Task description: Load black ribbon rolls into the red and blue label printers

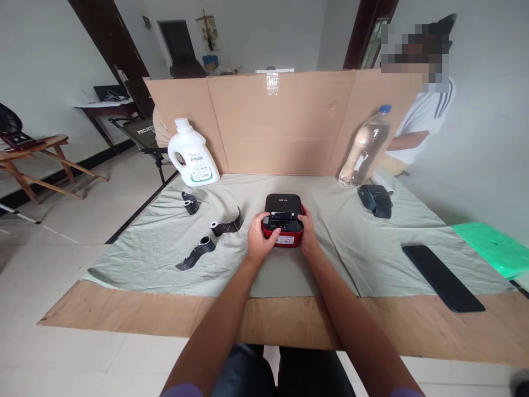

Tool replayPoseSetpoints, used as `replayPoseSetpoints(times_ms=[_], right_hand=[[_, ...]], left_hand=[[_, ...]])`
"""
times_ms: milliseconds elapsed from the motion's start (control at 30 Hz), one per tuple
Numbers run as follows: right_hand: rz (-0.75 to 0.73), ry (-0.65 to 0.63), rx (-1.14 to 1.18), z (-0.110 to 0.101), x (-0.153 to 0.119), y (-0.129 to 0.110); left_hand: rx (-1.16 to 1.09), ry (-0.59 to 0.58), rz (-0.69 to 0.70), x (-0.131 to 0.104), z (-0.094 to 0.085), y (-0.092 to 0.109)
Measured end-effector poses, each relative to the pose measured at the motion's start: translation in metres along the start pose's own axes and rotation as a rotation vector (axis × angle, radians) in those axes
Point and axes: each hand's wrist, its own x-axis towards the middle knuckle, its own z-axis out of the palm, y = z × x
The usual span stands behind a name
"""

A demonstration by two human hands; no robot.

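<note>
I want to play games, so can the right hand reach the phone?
Probably yes: nothing stands between the right hand and the phone, but it's holding the box just now.

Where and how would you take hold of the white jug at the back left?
Probably by its loop handle, coming from the person's left with the left hand. The white jug stands on its base with that handle facing left and an open gap through it, while the cardboard screen behind it would hinder reaching from the back.
</note>
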Motion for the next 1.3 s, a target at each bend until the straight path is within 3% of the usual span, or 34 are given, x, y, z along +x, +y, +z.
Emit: replayPoseSetpoints(times_ms=[433,567,733,833,933,1000,1100,1200,1300], right_hand=[[0.042,0.071,-0.012,0.000,0.003,0.000],[-0.021,0.069,-0.015,-0.001,-0.004,0.001],[-0.104,0.043,-0.078,-0.003,-0.009,0.003],[-0.133,-0.020,-0.137,-0.009,-0.015,0.000],[-0.165,-0.166,-0.273,-0.023,-0.026,-0.005],[-0.159,-0.238,-0.419,-0.034,-0.033,-0.010],[-0.187,-0.226,-0.626,-0.043,-0.040,-0.020],[-0.281,-0.173,-0.757,-0.033,-0.037,-0.037],[-0.344,-0.186,-0.794,0.004,-0.022,-0.060]], left_hand=[[0.086,-0.006,-0.027,0.003,-0.001,0.003],[0.075,-0.002,-0.003,0.001,-0.001,0.006],[0.120,-0.091,0.033,0.002,-0.006,0.014],[0.004,-0.072,-0.101,0.001,-0.005,0.017],[-0.276,-0.069,-0.378,0.000,0.000,0.016],[-0.462,-0.123,-0.528,0.000,0.003,0.016],[-0.634,-0.198,-0.624,0.005,0.006,0.018],[-0.701,-0.231,-0.665,0.023,0.003,0.026],[-0.667,-0.220,-0.607,0.059,-0.017,0.034]])
